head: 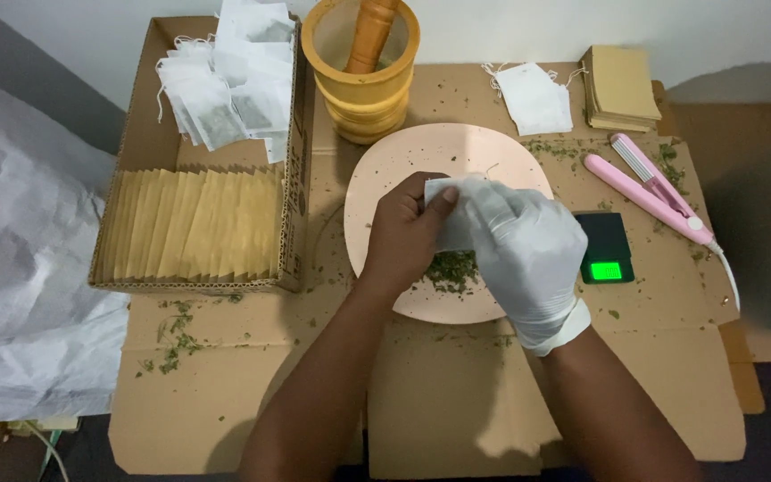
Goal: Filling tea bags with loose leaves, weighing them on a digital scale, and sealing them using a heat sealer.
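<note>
Here, flattened brown cardboard (pixel 421 393) covers the whole work surface, strewn with green flecks. At the left stands an open cardboard box (pixel 149 134) with a row of tan envelopes (pixel 189 223) on edge and, behind them, a loose heap of white filter bags (pixel 229 80). Crumpled white paper (pixel 20 268) lies beyond the box. In the middle sits a round pink plate (pixel 403 156), with a yellow wooden mortar (pixel 363 76) and its pestle (pixel 372 31) just behind it.

Over the plate, the bare left hand (pixel 403 236) and the white-gloved right hand (pixel 524 254) meet, both pinched on one small white filter bag (pixel 450 201); the left thumb presses its upper edge, and the gloved fingers hide the rest. A little heap of dried green herb (pixel 452 268) lies on the plate directly beneath.

To the right are a pink heat-sealing tong (pixel 649 187), a small black scale (pixel 604 245) with a lit green display, a stack of tan sachets (pixel 622 89) and one empty white bag (pixel 535 96).

The risk looks plain enough: the bag is thin and held only by fingertips, so a tilt or loosened pinch would likely spill herb. A hard pull between the hands could tear the paper. Whether the bag's mouth is open, I cannot tell.
</note>
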